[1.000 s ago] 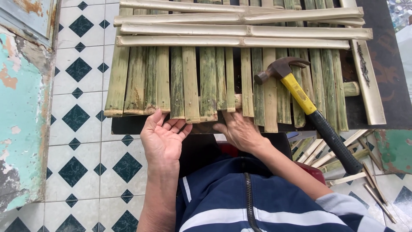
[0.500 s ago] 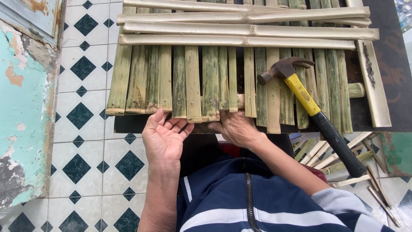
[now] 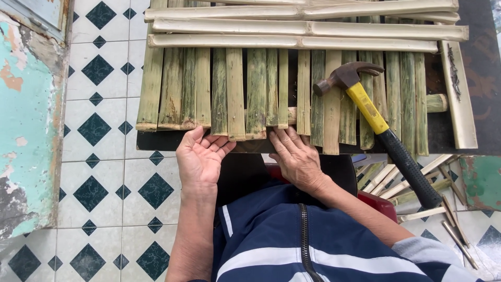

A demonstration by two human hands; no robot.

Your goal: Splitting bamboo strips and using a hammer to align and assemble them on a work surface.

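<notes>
Tiled floor (image 3: 104, 136) surrounds a dark tabletop (image 3: 480, 78) bearing a panel of green bamboo slats (image 3: 235, 89), whose near ends the left hand (image 3: 201, 159), palm-up, and right hand (image 3: 297, 156), palm-down, both open, seemingly level, a yellow-handled hammer (image 3: 376, 117) resting aside within reach.

- A dark navy zip-up jacket (image 3: 292, 235) covers the chest, with a dark zipper running down its middle.
- White stripes cross the jacket's front, and a short white bar sits near the collar.
- The right sleeve ends in a grey cuff; the left forearm is bare.
</notes>
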